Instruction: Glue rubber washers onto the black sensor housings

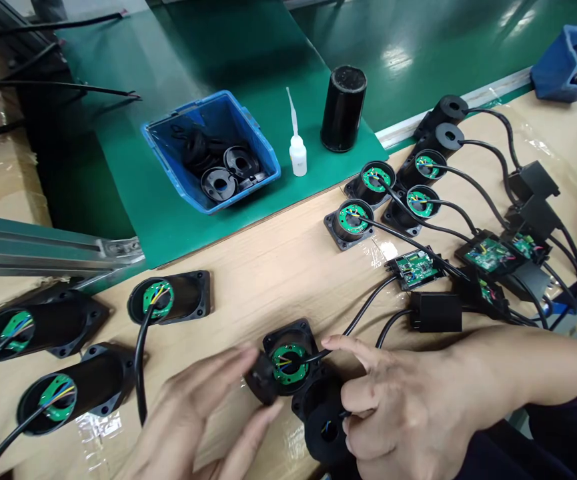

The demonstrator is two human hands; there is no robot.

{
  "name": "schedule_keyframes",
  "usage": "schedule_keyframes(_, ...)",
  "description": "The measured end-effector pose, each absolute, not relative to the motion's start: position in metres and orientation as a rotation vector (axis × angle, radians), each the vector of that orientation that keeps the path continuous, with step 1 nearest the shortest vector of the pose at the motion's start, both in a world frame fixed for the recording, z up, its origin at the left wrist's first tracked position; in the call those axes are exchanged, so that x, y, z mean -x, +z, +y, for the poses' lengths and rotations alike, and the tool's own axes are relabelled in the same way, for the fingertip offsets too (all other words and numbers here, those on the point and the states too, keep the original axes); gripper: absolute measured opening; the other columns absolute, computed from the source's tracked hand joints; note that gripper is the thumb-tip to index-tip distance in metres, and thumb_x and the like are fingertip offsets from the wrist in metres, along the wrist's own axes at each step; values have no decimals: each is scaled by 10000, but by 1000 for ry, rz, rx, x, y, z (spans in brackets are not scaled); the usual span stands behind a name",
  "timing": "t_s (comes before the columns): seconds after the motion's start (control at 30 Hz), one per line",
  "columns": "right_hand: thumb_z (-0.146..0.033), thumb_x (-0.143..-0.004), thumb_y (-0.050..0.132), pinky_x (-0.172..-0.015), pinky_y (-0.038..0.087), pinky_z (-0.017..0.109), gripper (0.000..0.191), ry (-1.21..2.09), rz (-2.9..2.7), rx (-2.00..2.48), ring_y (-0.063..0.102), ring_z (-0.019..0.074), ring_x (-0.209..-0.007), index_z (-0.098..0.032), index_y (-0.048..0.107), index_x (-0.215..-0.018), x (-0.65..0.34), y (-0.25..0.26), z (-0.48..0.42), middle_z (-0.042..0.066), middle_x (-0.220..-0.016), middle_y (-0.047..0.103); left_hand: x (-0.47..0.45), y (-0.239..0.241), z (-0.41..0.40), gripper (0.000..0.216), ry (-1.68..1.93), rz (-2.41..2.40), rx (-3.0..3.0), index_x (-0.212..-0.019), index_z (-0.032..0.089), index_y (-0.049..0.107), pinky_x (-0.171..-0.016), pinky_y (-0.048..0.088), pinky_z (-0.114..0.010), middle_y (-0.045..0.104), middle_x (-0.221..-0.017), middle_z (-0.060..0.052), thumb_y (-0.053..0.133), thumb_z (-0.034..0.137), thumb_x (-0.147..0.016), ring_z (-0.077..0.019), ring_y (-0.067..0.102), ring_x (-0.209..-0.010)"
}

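My left hand [193,407] pinches a black round cap [262,379] between fingers and thumb. The cap is tilted, at the left edge of an upright black housing [291,330] with a green ring-shaped circuit board [288,380] inside. A black cable [318,357] comes out of that board past the index fingertip of my right hand [403,400]. My right hand's other fingers curl over a second black cable at a nearer black housing [325,437], whose top has a round hole with wires in it. What lies deeper in that grip is hidden.
Several housings with cables lie at left, such as one housing [188,297]. More housings [351,223] stand at right, wired to circuit boxes [435,312]. Behind are a blue bin [168,163] of black parts, a white dropper bottle [298,157] and a black cylinder [343,110].
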State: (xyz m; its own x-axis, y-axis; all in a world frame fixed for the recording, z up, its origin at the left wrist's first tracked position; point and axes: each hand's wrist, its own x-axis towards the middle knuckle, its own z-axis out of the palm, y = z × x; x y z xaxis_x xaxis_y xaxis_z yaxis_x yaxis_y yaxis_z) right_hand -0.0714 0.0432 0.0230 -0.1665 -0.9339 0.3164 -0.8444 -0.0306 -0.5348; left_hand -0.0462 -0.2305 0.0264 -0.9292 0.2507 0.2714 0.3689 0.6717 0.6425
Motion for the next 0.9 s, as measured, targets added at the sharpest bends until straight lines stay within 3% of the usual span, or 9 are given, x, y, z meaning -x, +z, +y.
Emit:
schedule_keyframes(0.17,-269,-848,720,-1172,225,721,131,-1013,2103,1945,468,174,-754,-234,687,-727,69,18,43,-34,-779,570,56,33,-233,426,-774,-2807,1014,-1389,165,601,-924,580,-225,743,-1212,-40,589,356,-1008,-142,704,-1067)
schedule_keyframes(0.43,-300,-826,754,-1156,215,712,136,-1006,2082,1944,425,172,-733,-222,683,-740,69,18,42,-41,-768,561,60,26,-228,486,-730,-2866,1099,-1504,228,503,-873,611,-256,745,-1172,-49,461,414,-1057,-162,715,-1049)
schedule_keyframes(0.63,-306,-791,787,-1183,208,709,169,-1026,2103,1945,436,162,-719,-230,664,-703,69,16,41,-54,-739,547,61,28,-229,493,-534,-2821,1171,-1480,176,531,-885,583,-275,741,-1176,-72,524,391,-1036,-180,698,-1030)
schedule_keyframes(0.73,-315,-807,766,-1204,245,641,180,-1197,2216,1983,461,154,-706,-229,674,-678,70,13,39,-46,-720,576,63,27,-230,524,-508,-2827,1243,-1509,184,496,-868,591,-296,747,-1190,-65,512,411,-1037,-196,697,-1060)
schedule_keyframes(0.8,-378,-861,724,-1147,353,536,193,-1297,2434,1936,501,157,-721,-197,749,-800,71,11,36,-5,-804,672,66,27,-230,503,-537,-2817,1274,-1504,186,503,-862,593,-300,749,-1208,-61,489,394,-1046,-198,693,-1075)
schedule_keyframes(0.9,-533,-966,605,-871,459,406,504,-1198,2736,1743,557,168,-778,-72,755,-1101,71,11,30,90,-1016,750,69,29,-229,448,-537,-2752,1357,-1484,235,535,-842,583,-306,751,-1243,-40,435,239,-1047,-193,688,-1065)
